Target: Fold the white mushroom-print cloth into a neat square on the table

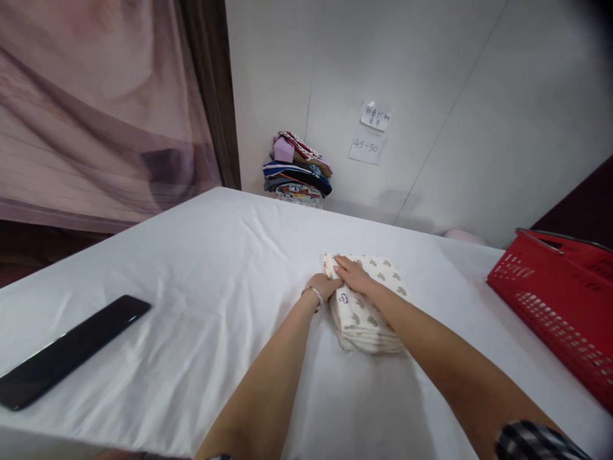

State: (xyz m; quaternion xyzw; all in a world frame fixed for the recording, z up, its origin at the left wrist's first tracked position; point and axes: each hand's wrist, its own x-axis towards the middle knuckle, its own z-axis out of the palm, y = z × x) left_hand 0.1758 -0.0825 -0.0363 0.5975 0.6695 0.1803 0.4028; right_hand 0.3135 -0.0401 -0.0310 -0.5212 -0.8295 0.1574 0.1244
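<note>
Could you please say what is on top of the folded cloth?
The right hand lies on the folded cloth, the left hand at its left edge; the fabric beneath them cannot be seen.

Desk: covered with white cloth, creased, mainly left of centre. Directly on it, 3 items: flat black slab with rounded corners, left, lying obliquely; stack of folded white printed fabric, near centre; red perforated plastic basket, upright, right side.
</note>
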